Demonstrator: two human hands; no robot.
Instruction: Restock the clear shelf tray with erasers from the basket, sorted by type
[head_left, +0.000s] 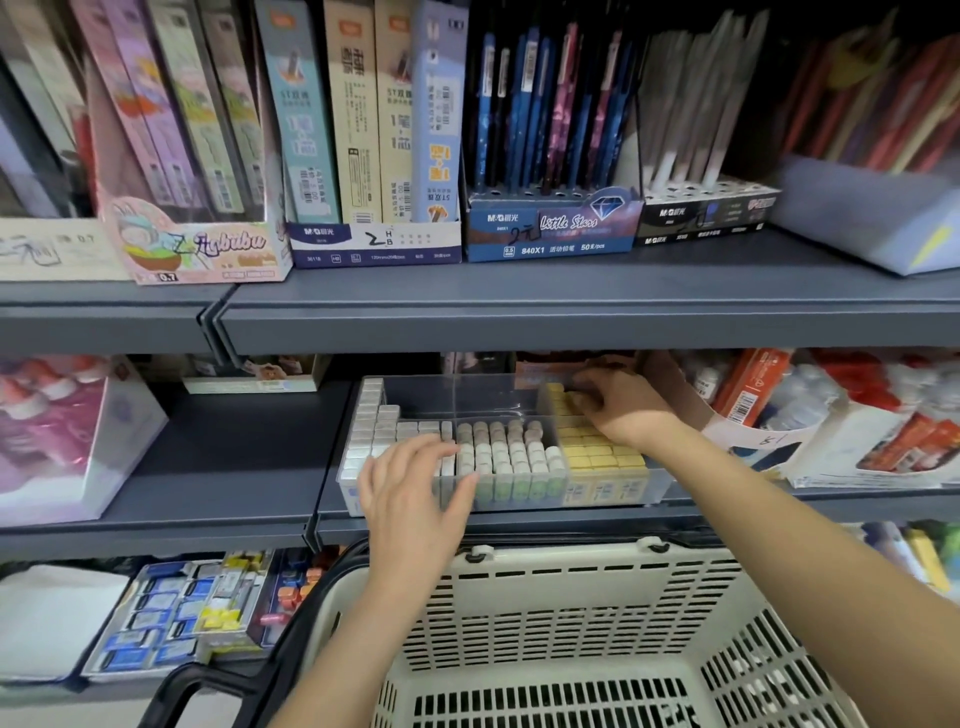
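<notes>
We work the clear tray (488, 395) at 12 o'clock above the basket (571, 558): left hand (410, 493), fingers (441, 448) flat on white erasers (374, 415); right hand (623, 410) pinches yellow erasers (602, 457) at 1 o'clock. Seat rows flush.

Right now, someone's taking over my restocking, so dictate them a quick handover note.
Left hand open, fingers spread over the front of the tray.
Right hand at the back of the right section on the yellow erasers; grip unclear.
White erasers left, green-sleeved erasers middle, sorted.
Left to do: back of left and middle sections is bare.
Basket shows no erasers in view.
</notes>
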